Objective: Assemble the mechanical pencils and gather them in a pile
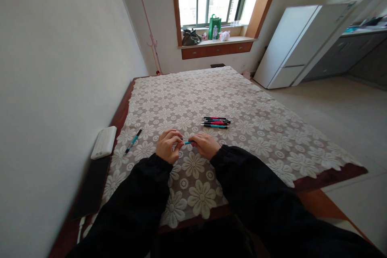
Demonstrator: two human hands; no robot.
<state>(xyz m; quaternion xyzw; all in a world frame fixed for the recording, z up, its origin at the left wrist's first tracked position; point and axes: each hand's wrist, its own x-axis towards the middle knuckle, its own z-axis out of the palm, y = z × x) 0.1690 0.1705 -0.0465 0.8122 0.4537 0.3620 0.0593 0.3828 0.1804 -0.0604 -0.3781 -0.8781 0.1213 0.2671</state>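
In front of me on the table, my left hand (168,145) is closed, its thumb and fingertips pinched around a small dark piece (182,139), mostly hidden by the fingers. My right hand (207,145) grips a teal pen barrel (188,142), whose narrow end points left and meets the left fingertips. Whether the dark piece and the barrel are joined, I cannot tell. Beyond the right hand lie several pens (215,122) side by side, pink and teal with black parts. A single teal and black pen (133,142) rests slantwise to the left of my left hand.
A flowered lace cloth (193,92) covers the table. At its left edge, against the wall, are a white power bank (103,142), a dark flat phone-like slab (92,185) and a white cable (81,225). A fridge (290,44) and a window sill with bags stand farther off.
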